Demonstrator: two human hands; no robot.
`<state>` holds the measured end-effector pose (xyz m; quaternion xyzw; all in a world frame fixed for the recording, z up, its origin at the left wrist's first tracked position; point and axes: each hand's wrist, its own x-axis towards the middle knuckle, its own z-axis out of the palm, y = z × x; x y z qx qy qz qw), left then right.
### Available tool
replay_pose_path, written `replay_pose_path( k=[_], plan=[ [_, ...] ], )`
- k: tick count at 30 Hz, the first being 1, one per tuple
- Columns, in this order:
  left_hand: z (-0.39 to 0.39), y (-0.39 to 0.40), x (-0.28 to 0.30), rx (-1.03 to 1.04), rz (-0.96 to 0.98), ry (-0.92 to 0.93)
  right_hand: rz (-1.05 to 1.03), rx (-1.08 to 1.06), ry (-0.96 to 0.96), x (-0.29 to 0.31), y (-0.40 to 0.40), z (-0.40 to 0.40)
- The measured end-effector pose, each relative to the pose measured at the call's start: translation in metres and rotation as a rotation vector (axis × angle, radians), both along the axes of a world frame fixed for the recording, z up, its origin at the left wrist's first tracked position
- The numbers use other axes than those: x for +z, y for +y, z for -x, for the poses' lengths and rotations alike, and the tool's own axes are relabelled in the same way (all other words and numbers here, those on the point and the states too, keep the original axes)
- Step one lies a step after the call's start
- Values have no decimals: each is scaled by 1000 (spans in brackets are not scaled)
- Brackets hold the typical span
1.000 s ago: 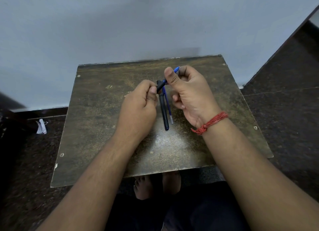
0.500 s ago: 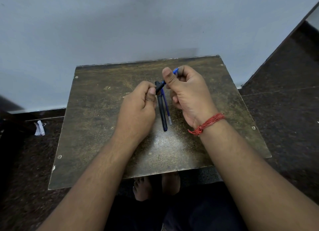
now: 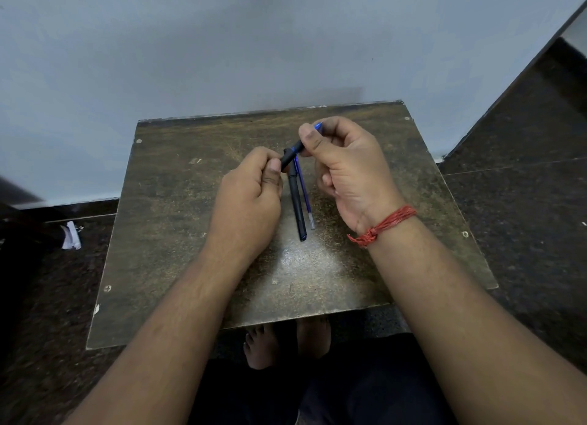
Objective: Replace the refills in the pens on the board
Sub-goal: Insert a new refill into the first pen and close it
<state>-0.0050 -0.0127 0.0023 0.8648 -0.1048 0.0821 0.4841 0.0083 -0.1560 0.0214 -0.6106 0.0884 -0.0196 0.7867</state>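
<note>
We pinch the held pen point(image 3: 292, 154) at both ends, left hand point(image 3: 251, 199) on the black part, right hand point(image 3: 346, 167) on the blue end; spare pen point(image 3: 297, 202) and refill point(image 3: 304, 193) lie on the board point(image 3: 178, 234) just below our grip; we judge a straight twist-and-pull works best, without bending.

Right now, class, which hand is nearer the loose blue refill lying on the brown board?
Right. The right hand hovers just beside the blue refill; the left hand sits beyond the black pen.
</note>
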Motion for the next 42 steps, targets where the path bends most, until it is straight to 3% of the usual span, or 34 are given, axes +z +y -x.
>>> replay_pose_path(
  k=[12,22,28,36,42],
  plan=[
    [0,0,1,7,-1,16,-42,91,-3,3,-4,3],
    [0,0,2,9,13,17,49,14,51,0,1,1],
    [-1,2,1,21,31,31,-92,94,48,4,-2,3],
    [2,-1,2,-5,16,25,-40,6,71,-1,2,0],
    [-1,2,0,14,40,36,-113,91,74,1,-3,0]
  ],
)
